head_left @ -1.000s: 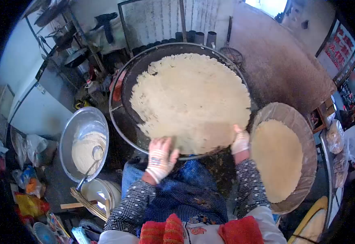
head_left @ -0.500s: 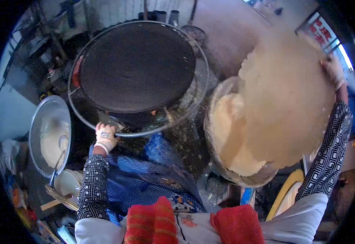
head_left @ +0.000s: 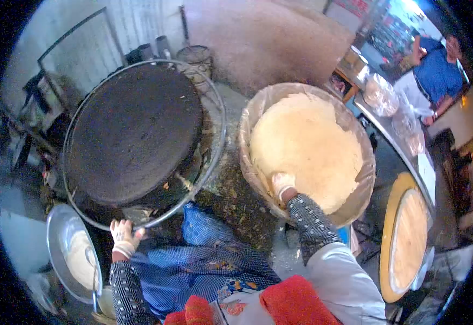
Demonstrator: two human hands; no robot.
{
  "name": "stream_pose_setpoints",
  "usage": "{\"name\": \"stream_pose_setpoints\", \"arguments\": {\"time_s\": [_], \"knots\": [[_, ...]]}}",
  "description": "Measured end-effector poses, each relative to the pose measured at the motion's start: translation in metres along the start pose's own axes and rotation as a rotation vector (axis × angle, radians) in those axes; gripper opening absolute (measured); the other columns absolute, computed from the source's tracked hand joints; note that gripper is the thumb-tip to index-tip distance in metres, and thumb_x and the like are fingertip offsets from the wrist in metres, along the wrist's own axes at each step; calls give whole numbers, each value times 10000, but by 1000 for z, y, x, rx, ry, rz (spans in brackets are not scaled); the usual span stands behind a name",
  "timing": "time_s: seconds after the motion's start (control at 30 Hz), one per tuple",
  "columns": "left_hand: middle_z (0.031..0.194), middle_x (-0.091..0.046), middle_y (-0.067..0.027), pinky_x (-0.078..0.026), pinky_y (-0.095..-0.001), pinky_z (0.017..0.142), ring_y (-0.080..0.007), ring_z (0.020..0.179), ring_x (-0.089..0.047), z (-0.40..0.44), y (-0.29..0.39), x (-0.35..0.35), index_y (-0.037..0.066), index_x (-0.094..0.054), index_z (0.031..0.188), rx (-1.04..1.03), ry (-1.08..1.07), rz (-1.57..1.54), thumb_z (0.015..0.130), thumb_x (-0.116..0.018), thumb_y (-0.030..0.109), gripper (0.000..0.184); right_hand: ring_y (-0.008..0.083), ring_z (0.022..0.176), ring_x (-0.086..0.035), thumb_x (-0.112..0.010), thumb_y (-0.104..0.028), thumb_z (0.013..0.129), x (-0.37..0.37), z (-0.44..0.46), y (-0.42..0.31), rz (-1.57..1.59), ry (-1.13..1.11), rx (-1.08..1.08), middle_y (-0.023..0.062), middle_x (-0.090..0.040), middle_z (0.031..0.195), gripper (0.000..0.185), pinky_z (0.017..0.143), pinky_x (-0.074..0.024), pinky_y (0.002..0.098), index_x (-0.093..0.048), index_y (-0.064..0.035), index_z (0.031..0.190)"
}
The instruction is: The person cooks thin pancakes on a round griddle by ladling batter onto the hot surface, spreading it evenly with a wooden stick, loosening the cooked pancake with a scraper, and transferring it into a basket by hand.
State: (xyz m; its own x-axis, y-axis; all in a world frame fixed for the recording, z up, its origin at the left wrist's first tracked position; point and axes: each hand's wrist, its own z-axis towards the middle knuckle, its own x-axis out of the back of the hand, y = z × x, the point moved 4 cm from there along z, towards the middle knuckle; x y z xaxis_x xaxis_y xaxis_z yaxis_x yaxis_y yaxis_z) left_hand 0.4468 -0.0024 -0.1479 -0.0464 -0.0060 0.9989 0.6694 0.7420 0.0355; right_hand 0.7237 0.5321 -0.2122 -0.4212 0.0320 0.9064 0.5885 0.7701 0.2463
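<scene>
The round dark griddle is bare, with a metal ring around it. My left hand, in a pale glove, rests at the ring's front edge with its fingers apart and nothing in it. To the right, a large round container lined with clear plastic holds pale thin flatbread sheets. My right hand, gloved as well, lies at the near left edge of the top sheet; its fingertips are hard to make out.
At the lower left is a metal bowl of pale batter with a ladle. A round wooden board stands at the lower right, near a counter with plastic bags. Another person is at the upper right.
The flatbread sheet came off the griddle, was carried right by my right hand, and now lies in the lined container. My left hand moved to the ring. The view turned right.
</scene>
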Motion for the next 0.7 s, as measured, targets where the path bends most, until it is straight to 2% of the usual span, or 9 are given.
{"name": "stream_pose_setpoints", "arguments": {"time_s": [0.23,0.37,0.43,0.47,0.5,0.57,0.6,0.63,0.7], "knots": [[1052,-614,-202,-359,-499,1005,-388,1053,-549,3,26,26,3,-597,1068,48,-178,125,794,-626,481,551,273,1098,-657,-521,-214,924,-25,-20,2,236,-195,-103,98,-682,1193,280,858,-547,446,-716,-122,1102],[980,-652,-179,-379,-489,946,-371,1004,-582,7,60,32,48,-620,1028,113,-169,101,799,-662,464,478,272,958,-707,-536,-196,883,-52,-13,5,218,-98,-27,103,-725,1067,264,775,-574,443,-747,-144,1033],[968,-679,-177,-401,-488,927,-360,1002,-612,17,95,40,73,-639,1048,177,-172,39,823,-646,497,480,324,1110,-635,-547,-255,878,-64,-9,10,245,-31,80,201,-630,1229,367,898,-532,439,-665,-81,1179],[982,-694,-167,-442,-472,895,-349,978,-642,24,122,47,95,-649,1059,219,-167,104,847,-621,526,481,366,1069,-640,-542,-286,892,-75,-4,16,425,3,47,206,-658,1158,372,885,-531,457,-668,-52,1152],[989,-697,-160,-471,-449,873,-346,937,-659,30,129,27,79,-650,1083,184,-129,35,861,-597,547,520,327,898,-689,-563,-312,904,13,-42,9,496,-156,-37,181,-703,1030,357,799,-552,399,-682,-16,1065],[1001,-678,-165,-466,-450,881,-353,972,-639,46,187,50,44,-625,1154,168,-243,-10,850,-622,553,593,203,693,-639,-601,-359,916,67,-91,10,1449,2,19,93,-680,795,344,625,-526,321,-719,-39,965],[1138,-604,-204,-435,-433,954,-355,1093,-573,33,206,49,28,-591,1188,-54,93,-83,831,-672,526,618,175,685,-619,-623,-361,910,114,-130,14,1498,-167,103,66,-667,785,344,619,-515,295,-719,-39,984],[1278,-506,-228,-361,-464,1052,-366,1209,-483,26,231,70,17,-537,1263,-199,127,-266,822,-701,504,677,148,677,-599,-646,-364,903,154,-173,17,1534,-331,188,39,-654,774,347,612,-504,270,-720,-40,1004],[1326,-480,-236,-311,-540,1084,-407,1253,-442,-18,256,127,21,-470,1382,-362,-372,-1256,851,-672,528,761,221,672,-639,-678,-373,864,184,-229,10,1417,-662,855,81,-685,785,457,588,-499,346,-648,-46,1182]]}}
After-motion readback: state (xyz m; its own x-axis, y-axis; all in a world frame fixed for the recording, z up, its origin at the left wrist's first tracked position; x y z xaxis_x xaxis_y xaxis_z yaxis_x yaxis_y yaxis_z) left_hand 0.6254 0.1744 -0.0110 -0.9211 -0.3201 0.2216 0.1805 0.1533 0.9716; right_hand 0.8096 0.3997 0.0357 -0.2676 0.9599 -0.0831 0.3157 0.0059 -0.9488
